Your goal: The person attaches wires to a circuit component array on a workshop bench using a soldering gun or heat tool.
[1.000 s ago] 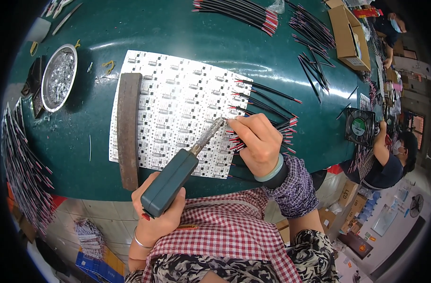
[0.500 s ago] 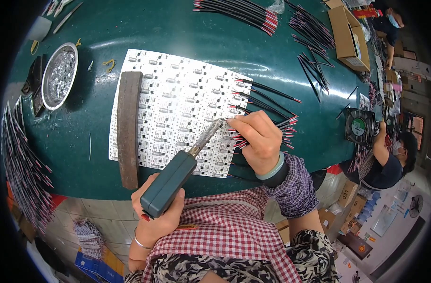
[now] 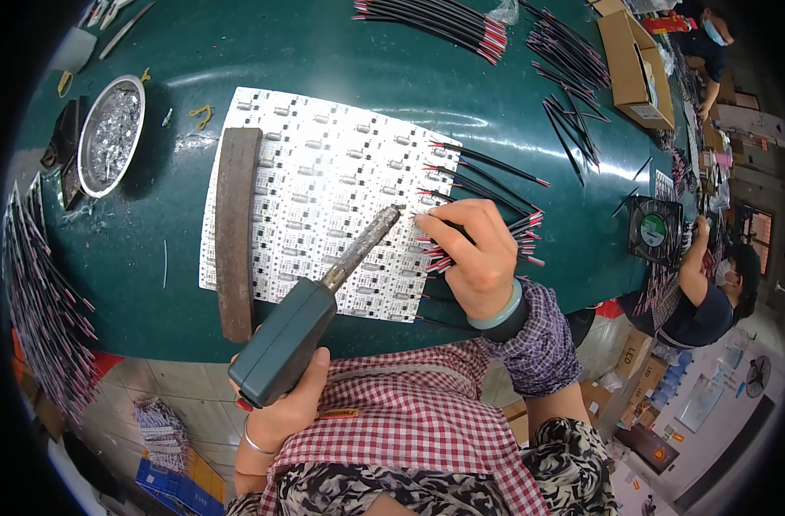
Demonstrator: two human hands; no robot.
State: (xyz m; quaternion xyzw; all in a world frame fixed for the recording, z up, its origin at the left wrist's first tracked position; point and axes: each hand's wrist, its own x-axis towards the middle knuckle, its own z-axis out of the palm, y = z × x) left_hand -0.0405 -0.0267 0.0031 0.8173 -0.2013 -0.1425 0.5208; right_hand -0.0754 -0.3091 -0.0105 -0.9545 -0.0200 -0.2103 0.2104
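My left hand (image 3: 291,411) is wrapped around a dark green soldering gun (image 3: 285,344). Its silvery tip points up and right, over a white panel of small circuit boards (image 3: 324,185) that lies on the green table. Just right of that tip, my right hand (image 3: 478,258) pinches a thin wire at the panel's right edge; the fingers mostly hide it. Several black wires (image 3: 491,168) with red ends stick out rightward from that edge, some passing beneath my right hand. A brown, rusty-looking metal bar (image 3: 236,232) rests across the panel's left part.
A round metal dish (image 3: 111,138) holding silvery scraps stands at the left. Wire bundles (image 3: 435,21) lie at the far side, others (image 3: 44,292) at the left edge. A cardboard box (image 3: 637,73) and a black fan (image 3: 655,230) are at the right, near two people.
The soldering gun has drawn back down and left, its tip now apart from my right fingertips. My right hand has barely moved, staying at the panel's edge.
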